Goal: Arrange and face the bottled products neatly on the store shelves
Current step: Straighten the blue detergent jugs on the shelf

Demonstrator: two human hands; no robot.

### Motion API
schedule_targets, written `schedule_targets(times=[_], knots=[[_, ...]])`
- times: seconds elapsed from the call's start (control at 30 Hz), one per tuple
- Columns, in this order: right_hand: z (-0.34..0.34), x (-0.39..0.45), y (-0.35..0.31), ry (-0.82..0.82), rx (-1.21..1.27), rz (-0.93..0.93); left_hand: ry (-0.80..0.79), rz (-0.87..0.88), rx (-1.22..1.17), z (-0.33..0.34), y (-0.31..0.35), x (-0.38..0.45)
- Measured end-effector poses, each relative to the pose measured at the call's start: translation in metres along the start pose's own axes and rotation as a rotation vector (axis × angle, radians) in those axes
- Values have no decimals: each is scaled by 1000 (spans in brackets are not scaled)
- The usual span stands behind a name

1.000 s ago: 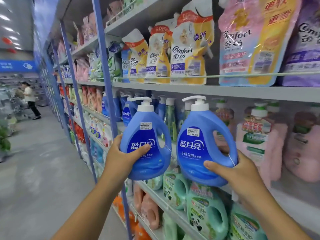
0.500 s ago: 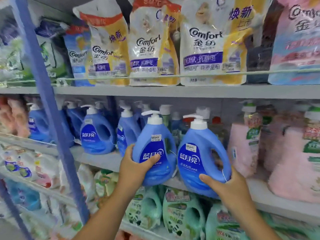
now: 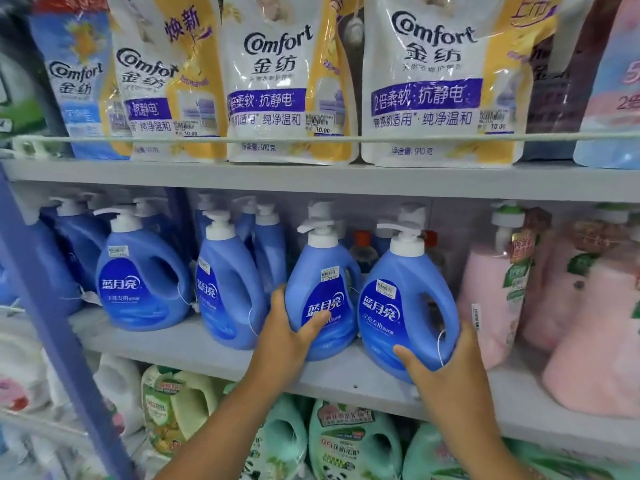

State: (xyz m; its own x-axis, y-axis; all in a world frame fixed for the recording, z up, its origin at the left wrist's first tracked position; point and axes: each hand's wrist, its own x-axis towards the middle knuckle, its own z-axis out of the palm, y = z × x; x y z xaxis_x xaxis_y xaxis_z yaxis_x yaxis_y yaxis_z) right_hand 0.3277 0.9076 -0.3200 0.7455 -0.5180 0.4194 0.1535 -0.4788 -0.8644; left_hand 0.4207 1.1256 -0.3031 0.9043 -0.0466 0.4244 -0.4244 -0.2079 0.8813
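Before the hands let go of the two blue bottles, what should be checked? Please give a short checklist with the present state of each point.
1. Left hand grips the left blue bottle: ok.
2. Right hand grips the right blue bottle: ok.
3. Both labels face the aisle: ok.
4. Bottle bases fully flat on the middle shelf: cannot tell, the hands cover them, and the right bottle sits near the front edge.
5. Right bottle clear of the pink bottle: ok, a gap shows.
6. In line with the neighbouring blue bottle: not ok, that one is turned sideways and stands further back.
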Motion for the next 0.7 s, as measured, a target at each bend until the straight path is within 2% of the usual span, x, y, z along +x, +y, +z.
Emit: schedule_targets(times=[0.1,0.17,0.23,0.3,0.43,0.5,0.6,0.7], knots=[[0,1,4,13,-110,-41,-33,-14,12,2,-1,2],[0,2,1,101,-212,-117,-25,1,18,-4,1,-2],[0,7,-4,247,-285,-248,38,4,4,-22,9,-6],[-2,11,-18,283,-326,-372,140,23,2,-51,16,-8],[23,-3,-66,194,-119,-561,338,68,30,-123,15,6],[51,-16,-95,97,2,-592,401,66,100,-155,4,21],[105,-19,-123,-139,127,-470,504,78,114,-197,-15,43],[168,-6,-153,-255,83,-328,574,132,274,-232,-34,66]])
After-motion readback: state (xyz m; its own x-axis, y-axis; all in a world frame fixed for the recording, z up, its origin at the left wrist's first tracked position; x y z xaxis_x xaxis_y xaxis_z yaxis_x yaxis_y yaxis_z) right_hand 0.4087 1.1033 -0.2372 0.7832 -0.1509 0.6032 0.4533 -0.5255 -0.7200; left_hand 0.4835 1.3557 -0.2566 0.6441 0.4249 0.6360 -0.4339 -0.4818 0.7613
